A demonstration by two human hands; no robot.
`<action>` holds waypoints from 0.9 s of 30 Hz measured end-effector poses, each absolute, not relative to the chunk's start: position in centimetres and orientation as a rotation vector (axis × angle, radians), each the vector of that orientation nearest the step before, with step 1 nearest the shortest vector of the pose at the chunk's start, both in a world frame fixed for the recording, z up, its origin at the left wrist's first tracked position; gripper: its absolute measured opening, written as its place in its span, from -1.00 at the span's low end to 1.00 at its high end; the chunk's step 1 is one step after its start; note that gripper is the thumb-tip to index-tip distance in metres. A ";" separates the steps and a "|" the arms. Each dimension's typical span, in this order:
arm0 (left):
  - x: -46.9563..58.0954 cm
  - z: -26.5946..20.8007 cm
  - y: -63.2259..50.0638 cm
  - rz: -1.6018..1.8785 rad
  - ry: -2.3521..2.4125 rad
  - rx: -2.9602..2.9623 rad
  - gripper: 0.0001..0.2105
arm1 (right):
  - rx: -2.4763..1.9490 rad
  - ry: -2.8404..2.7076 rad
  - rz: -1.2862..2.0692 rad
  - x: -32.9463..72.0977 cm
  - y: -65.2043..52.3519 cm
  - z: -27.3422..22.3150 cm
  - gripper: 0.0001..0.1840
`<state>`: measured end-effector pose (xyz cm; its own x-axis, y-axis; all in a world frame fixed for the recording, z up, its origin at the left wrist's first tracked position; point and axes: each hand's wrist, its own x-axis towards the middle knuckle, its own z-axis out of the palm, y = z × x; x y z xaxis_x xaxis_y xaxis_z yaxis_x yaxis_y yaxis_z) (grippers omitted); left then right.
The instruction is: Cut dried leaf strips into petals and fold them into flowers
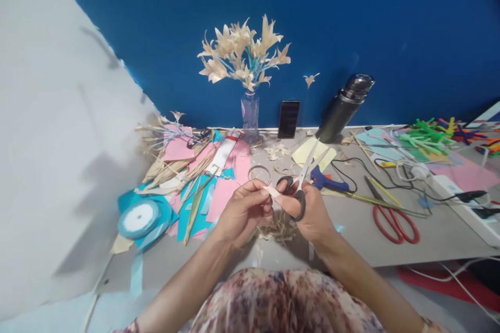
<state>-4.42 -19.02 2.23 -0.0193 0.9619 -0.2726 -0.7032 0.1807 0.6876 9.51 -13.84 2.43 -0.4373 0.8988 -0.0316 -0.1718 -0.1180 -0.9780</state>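
Note:
Between my two hands is a small pale petal-like piece point(272, 192). My left hand point(246, 208) pinches its left end between thumb and fingertips. Black-handled scissors point(302, 176) hang on the fingers of my right hand point(310, 213), blades parted and pointing up and away from me. The thumb of that hand also touches the right end of the pale piece. Below both hands lies a heap of dry brown scraps point(279, 229). Just beyond my left fingers sits a roll of tape point(259, 172), partly hidden.
A clear vase point(250, 114) of cream flowers, a phone point(289, 119) and a dark flask point(344, 109) stand along the blue wall. Ribbon spool point(139, 217) and coloured paper lie left. A blue glue gun point(328, 181), red-handled scissors point(395, 223) and cables lie right.

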 end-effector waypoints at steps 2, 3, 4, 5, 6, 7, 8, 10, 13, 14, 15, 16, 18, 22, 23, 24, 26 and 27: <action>-4.8 2.3 -19.1 1.340 0.795 0.411 -0.83 | -0.813 -1.308 1.804 9.8 -13.6 2.2 -0.70; -5.0 2.3 -19.1 1.317 0.787 0.425 -0.80 | -0.785 -1.311 1.872 10.0 -13.4 2.2 -0.69; -5.2 2.4 -19.1 1.294 0.785 0.448 -0.75 | -0.764 -1.322 1.932 10.2 -13.3 2.2 -0.69; -5.4 2.4 -19.1 1.265 0.789 0.477 -0.71 | -0.750 -1.334 1.983 10.3 -13.1 2.2 -0.68; -5.6 2.5 -19.1 1.236 0.801 0.509 -0.70 | -0.741 -1.346 2.027 10.5 -13.0 2.2 -0.68; -5.7 2.5 -19.1 1.210 0.817 0.539 -0.71 | -0.742 -1.351 2.060 10.5 -12.9 2.2 -0.67; -5.7 2.4 -19.1 1.194 0.837 0.560 -0.72 | -0.757 -1.350 2.075 10.6 -12.8 2.2 -0.66; -5.6 2.3 -19.1 1.197 0.878 0.574 -0.74 | -0.813 -1.343 2.040 10.6 -12.7 2.2 -0.65; -5.3 2.0 -19.2 1.273 0.919 0.570 -0.74 | -0.874 -1.333 1.910 10.4 -12.7 1.9 -0.69; -5.1 1.8 -19.2 1.293 0.911 0.565 -0.74 | -0.874 -1.324 1.899 10.3 -12.7 1.7 -0.70; -5.0 1.6 -19.3 1.302 0.879 0.562 -0.74 | -0.864 -1.313 1.911 10.2 -12.7 1.6 -0.70; -4.9 1.5 -19.3 1.299 0.823 0.559 -0.74 | -0.847 -1.301 1.930 10.2 -12.6 1.4 -0.71; -4.7 1.0 -19.3 1.279 0.669 0.544 -0.75 | -0.806 -1.291 1.953 10.2 -12.6 1.2 -0.71; -4.6 0.3 -19.2 1.255 0.441 0.457 -0.73 | -0.768 -1.296 1.957 10.3 -12.6 1.3 -0.74; -4.7 0.2 -19.1 1.245 0.428 0.432 -0.72 | -0.772 -1.295 1.977 10.3 -12.6 1.5 -0.74; -4.8 0.2 -19.0 1.232 0.434 0.419 -0.69 | -0.774 -1.294 2.013 10.3 -12.6 1.6 -0.74; -5.1 0.3 -18.9 1.217 0.504 0.454 -0.59 | -0.780 -1.298 2.089 10.3 -12.6 2.0 -0.71; -5.2 0.4 -18.8 1.211 0.568 0.500 -0.56 | -0.791 -1.309 2.109 10.4 -12.5 2.3 -0.70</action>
